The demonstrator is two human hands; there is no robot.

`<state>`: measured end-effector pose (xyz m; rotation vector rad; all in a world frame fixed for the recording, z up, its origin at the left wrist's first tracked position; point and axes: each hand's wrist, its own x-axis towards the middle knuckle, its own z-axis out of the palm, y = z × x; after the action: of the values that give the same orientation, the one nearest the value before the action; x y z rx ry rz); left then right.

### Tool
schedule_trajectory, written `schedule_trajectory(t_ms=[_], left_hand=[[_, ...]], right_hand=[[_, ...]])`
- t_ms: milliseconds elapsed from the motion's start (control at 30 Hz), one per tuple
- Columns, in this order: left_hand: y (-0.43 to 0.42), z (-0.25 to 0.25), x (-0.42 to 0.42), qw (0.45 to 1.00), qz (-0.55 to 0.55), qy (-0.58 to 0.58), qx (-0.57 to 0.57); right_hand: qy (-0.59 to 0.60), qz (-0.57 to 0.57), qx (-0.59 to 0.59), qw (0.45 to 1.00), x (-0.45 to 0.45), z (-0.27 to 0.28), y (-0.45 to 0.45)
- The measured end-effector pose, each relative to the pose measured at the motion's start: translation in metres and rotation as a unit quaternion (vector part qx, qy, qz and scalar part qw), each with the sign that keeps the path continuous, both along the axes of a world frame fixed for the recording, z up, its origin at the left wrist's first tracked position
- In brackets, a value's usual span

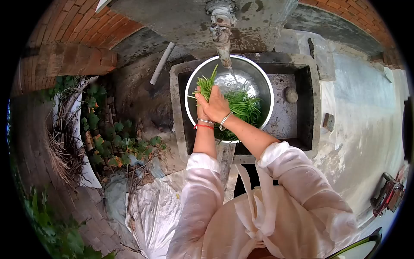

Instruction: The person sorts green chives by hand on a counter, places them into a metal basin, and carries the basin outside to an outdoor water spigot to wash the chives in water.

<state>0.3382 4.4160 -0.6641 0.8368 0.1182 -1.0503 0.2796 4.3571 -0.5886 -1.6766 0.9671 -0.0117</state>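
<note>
A bunch of thin green stalks (207, 86) is held between my two hands over the left part of a metal basin (268, 103). My left hand (201, 105), with a bracelet and a red string at its wrist, is closed round the bunch from the left, partly hidden behind the other hand. My right hand (217, 105), a bracelet at its wrist, presses on the bunch from the right. More long green leaves (243, 107) lie in the basin beside my hands. Above the basin's back edge a tap (223, 43) lets water run down into it.
The basin stands in a stone sink (315, 86), where a round stone (290, 95) lies at the right. A pipe (162, 63) leans at the back left. Leafy plants (114, 138) and a white sheet (155, 211) are at the left; a red object (388, 194) is far right.
</note>
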Motion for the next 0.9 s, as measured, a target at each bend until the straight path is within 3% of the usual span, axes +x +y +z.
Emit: schedule_trajectory(t_ms=[33, 100, 133, 200, 267, 333, 367, 433, 500, 533, 567, 600, 633, 667, 733, 767, 833, 900], left_hand=[[-0.009, 0.05, -0.024, 0.998, -0.006, -0.029, 0.059], [-0.003, 0.068, -0.045, 0.991, -0.004, -0.095, 0.093], [-0.003, 0.069, -0.048, 0.988, -0.01, -0.107, 0.111], [0.007, 0.031, -0.021, 0.977, -0.093, 0.044, -0.185], [0.022, 0.019, -0.02, 0.945, -0.083, 0.112, -0.297], [0.017, 0.044, -0.03, 0.987, -0.043, 0.056, -0.142], [0.006, 0.065, -0.034, 0.999, -0.047, 0.012, -0.01], [0.006, 0.071, -0.061, 0.992, 0.007, -0.085, 0.092], [0.007, 0.066, -0.059, 0.998, 0.007, -0.035, 0.055], [0.019, 0.044, -0.041, 0.99, -0.063, 0.043, -0.12], [0.03, 0.024, -0.024, 0.941, -0.13, 0.117, -0.291], [0.027, 0.035, -0.025, 0.942, -0.121, 0.088, -0.3], [0.023, 0.047, -0.026, 0.943, -0.111, 0.06, -0.308], [0.023, 0.046, -0.028, 0.979, -0.069, 0.073, -0.175], [0.022, 0.061, -0.043, 0.997, -0.005, 0.052, 0.056], [0.017, 0.066, -0.05, 0.991, -0.01, -0.04, 0.127], [0.005, 0.072, -0.045, 0.99, -0.038, -0.081, 0.112], [-0.008, 0.066, -0.03, 0.939, 0.014, -0.172, 0.297]], right_hand=[[0.013, -0.077, -0.036, 0.996, 0.001, 0.004, -0.011], [-0.06, -0.169, -0.133, 0.975, 0.003, -0.003, -0.032], [-0.058, -0.141, -0.027, 0.988, -0.003, -0.001, -0.038], [-0.045, -0.023, -0.053, 0.997, -0.016, 0.013, -0.015], [-0.026, 0.063, -0.056, 0.996, -0.029, 0.029, 0.023], [-0.024, 0.036, -0.11, 0.993, -0.024, 0.019, 0.017], [-0.012, 0.012, -0.129, 0.992, -0.015, 0.008, -0.002], [0.016, -0.042, -0.074, 0.996, -0.006, -0.007, -0.04], [-0.032, 0.016, -0.001, 0.999, -0.014, -0.002, -0.022], [-0.023, 0.045, -0.028, 0.998, -0.022, 0.011, -0.006], [-0.014, 0.075, -0.055, 0.996, -0.031, 0.025, 0.014], [-0.034, 0.108, -0.057, 0.992, -0.037, 0.024, 0.032], [-0.037, 0.095, -0.144, 0.984, -0.036, 0.024, 0.041], [-0.024, 0.075, -0.151, 0.985, -0.028, 0.016, 0.031], [0.009, -0.008, -0.183, 0.983, -0.009, -0.004, -0.008], [-0.024, -0.031, -0.157, 0.987, -0.001, -0.029, -0.033], [-0.027, -0.057, -0.137, 0.989, -0.002, -0.04, -0.057], [0.027, -0.076, -0.155, 0.985, -0.01, -0.038, -0.071]])
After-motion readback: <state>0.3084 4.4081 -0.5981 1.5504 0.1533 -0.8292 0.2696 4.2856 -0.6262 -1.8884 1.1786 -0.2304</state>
